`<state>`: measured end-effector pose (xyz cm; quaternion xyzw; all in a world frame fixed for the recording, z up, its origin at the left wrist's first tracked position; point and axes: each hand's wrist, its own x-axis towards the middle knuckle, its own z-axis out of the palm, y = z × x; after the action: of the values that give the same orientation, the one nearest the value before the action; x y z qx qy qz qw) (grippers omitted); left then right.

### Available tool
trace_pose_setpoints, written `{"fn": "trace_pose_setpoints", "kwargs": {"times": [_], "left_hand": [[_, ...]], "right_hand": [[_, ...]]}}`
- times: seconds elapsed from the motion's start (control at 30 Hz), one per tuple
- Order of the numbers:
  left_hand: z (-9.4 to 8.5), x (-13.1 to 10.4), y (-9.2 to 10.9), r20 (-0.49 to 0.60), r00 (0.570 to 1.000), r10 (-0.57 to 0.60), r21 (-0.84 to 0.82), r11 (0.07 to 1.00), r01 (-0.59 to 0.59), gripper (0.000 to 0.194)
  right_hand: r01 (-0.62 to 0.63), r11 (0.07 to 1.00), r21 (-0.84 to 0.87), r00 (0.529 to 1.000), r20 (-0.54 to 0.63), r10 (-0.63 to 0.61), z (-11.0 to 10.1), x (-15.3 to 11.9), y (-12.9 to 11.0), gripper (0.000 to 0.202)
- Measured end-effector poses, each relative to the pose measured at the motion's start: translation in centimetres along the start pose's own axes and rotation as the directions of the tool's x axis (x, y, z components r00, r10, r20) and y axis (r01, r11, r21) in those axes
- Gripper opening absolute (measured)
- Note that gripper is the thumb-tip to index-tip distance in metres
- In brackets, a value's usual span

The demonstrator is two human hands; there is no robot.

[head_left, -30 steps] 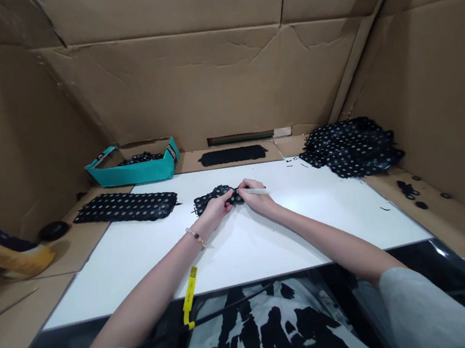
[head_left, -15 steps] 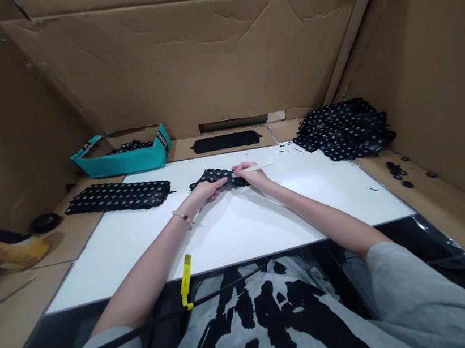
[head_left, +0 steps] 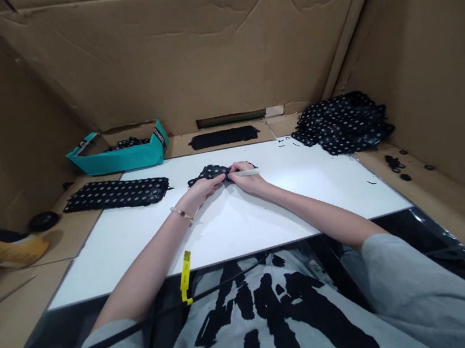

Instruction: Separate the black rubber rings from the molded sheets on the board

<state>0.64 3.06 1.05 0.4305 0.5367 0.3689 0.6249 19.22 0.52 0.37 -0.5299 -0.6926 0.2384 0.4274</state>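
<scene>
A bunched piece of black fabric with white polka dots lies at the middle of the white board. My left hand is closed on its near edge, thumb on top. My right hand meets it from the other side, holding a slim white pen-like tool whose rear end points right. The tool's tip is hidden at the fabric between my fingertips, so its kind cannot be made out. Part of the fabric is covered by both hands.
Left stand a flat dotted fabric stack and a teal-edged box holding dotted pieces. A black strip lies behind. A dotted heap sits at the back right, near small black bits. Cardboard walls enclose the board.
My right hand has moved slightly left, closer to my left hand, and the white tool has come with it. My left hand still grips the fabric. The view has shifted slightly.
</scene>
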Motion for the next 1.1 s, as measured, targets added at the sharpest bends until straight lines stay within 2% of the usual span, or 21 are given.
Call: {"fn": "trace_pose_setpoints", "kwargs": {"times": [0.07,0.17,0.23,0.37,0.43,0.5,0.63,0.77,0.97,1.1], "left_hand": [[0.1,-0.1,0.2,0.013,1.000,-0.020,0.068,0.997,0.019,0.029],[0.7,-0.5,0.5,-0.004,1.000,0.003,0.108,0.994,-0.002,0.034],[1.4,-0.8,0.5,-0.040,0.999,0.037,0.022,0.999,-0.036,0.036],[2.6,-1.3,0.6,-0.063,0.996,0.055,-0.260,0.963,-0.070,0.024],[2.9,-1.3,0.6,-0.089,0.995,0.039,-0.262,0.963,-0.061,0.020],[2.9,-1.1,0.4,-0.117,0.993,0.027,-0.231,0.971,-0.053,0.019],[2.8,-0.7,0.1,-0.096,0.995,0.040,-0.198,0.978,-0.058,0.021],[2.8,-0.7,-0.1,-0.070,0.993,0.097,-0.183,0.977,-0.108,0.028],[2.7,-0.9,-0.4,-0.050,0.990,0.130,-0.115,0.984,-0.135,0.036],[2.5,-0.2,-1.1,-0.083,0.985,0.153,-0.121,0.979,-0.162,0.033]], "right_hand": [[0.026,0.998,-0.052,1.000,-0.012,-0.026,0.2,0.0,0.1,0.010],[-0.001,0.998,-0.056,1.000,0.012,0.002,-0.3,-0.1,0.1,0.010],[-0.050,0.998,-0.030,0.998,0.034,0.051,-0.9,-0.1,-0.1,0.011],[-0.134,0.990,0.042,0.982,0.139,0.127,-2.6,0.4,-0.3,0.009],[-0.155,0.981,0.119,0.977,0.167,0.135,-3.2,1.0,-0.2,0.008],[-0.162,0.963,0.216,0.982,0.127,0.137,-3.6,1.6,-0.1,0.011],[-0.147,0.945,0.291,0.989,0.040,0.141,-3.1,1.8,-0.1,0.016],[-0.192,0.952,0.239,0.981,0.043,0.187,-2.0,1.2,-0.4,0.017],[-0.237,0.920,0.312,0.972,0.063,0.229,-1.6,1.0,-0.4,0.019],[-0.242,0.947,0.211,0.970,0.066,0.233,-1.3,0.6,-0.5,0.017]]}}
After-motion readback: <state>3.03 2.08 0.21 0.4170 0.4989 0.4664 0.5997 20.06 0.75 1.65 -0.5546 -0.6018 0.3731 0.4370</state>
